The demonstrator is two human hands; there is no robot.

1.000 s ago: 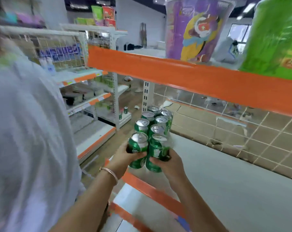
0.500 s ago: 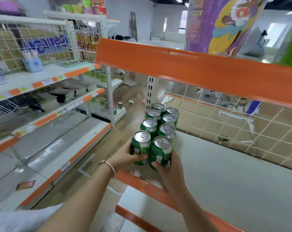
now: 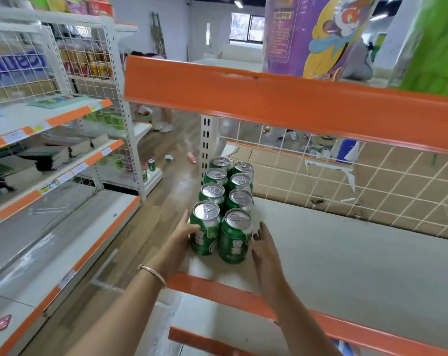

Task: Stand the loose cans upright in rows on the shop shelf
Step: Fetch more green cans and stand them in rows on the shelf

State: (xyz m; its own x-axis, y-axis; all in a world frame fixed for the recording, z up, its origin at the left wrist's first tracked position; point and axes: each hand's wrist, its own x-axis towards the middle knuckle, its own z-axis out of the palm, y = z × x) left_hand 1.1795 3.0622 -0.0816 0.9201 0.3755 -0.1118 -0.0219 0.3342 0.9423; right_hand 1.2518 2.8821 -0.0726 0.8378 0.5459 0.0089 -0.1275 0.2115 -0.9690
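Centre frame, my left hand (image 3: 185,233) lies straight-fingered against the front cans (image 3: 208,238); my right hand (image 3: 265,246) hangs spread just beside. Sealed, probably weighty, stiff, slick: I'd grip mid-wall.

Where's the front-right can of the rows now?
Head view, centre: the front-right can stands upright near the left end of the shelf, beside the front-left can, with the open right hand just right of it.

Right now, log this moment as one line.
cans: eight upright, two rows on shelf | left hand: touches front-left can | right hand: fingers spread, beside front-right can
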